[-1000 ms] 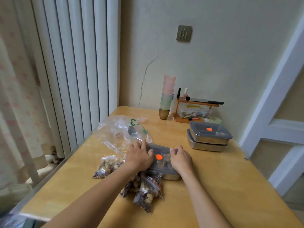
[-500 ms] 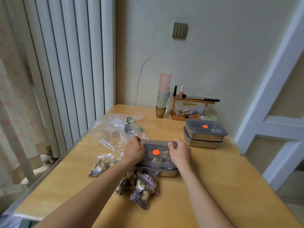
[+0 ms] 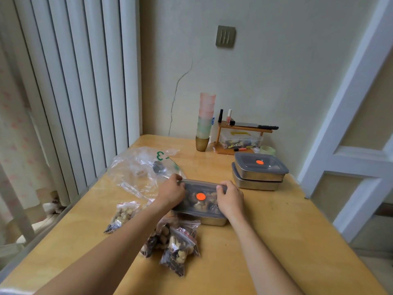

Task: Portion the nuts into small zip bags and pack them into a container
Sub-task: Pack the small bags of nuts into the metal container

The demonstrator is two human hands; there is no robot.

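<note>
A steel container (image 3: 212, 220) with a grey see-through lid (image 3: 197, 206) and orange dot sits mid-table; nut bags show through the lid. My left hand (image 3: 171, 192) grips the lid's left end with fingers curled over its far corner. My right hand (image 3: 230, 198) grips the right end the same way. Two filled zip bags of nuts (image 3: 176, 245) lie just in front of the container, and another zip bag (image 3: 121, 216) lies to the left. A large clear plastic bag (image 3: 140, 171) with a few nuts lies behind my left hand.
Two stacked lidded steel containers (image 3: 259, 173) stand at the right back. A stack of plastic cups (image 3: 205, 122) and a small wooden rack (image 3: 240, 137) with odds and ends stand by the wall. The table's left edge runs along a radiator and curtain.
Both hands slid from the lid's top to its ends and far corners, fingers curling over the edge. The lid lies flatter on the container now.
</note>
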